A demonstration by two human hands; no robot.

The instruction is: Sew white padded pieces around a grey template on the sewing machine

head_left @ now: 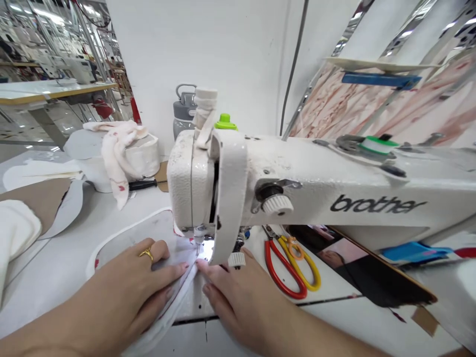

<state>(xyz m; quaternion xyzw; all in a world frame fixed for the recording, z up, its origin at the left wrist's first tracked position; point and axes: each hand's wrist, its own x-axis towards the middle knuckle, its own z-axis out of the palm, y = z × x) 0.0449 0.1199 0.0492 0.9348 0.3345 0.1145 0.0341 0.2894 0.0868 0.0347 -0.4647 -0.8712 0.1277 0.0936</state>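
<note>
While both hands pressed flat and ungripping on the white fabric piece with bound edge [148, 238], its edge ran lengthwise from the person towards the needle [197, 241] of the white Brother sewing machine [297, 183], between left hand [137, 282] and right hand [238, 292], fingertips nearly meeting just short of it.

A white surface [55, 267] carries the sewing machine [297, 178], just beyond both grips. White cloth [122, 238] lies flat under the left grip [122, 292]. Red and yellow scissors [288, 265] lie just right of the right grip [238, 292]. Further left sit cut fabric pieces [70, 198] and a screwdriver [143, 184].
</note>
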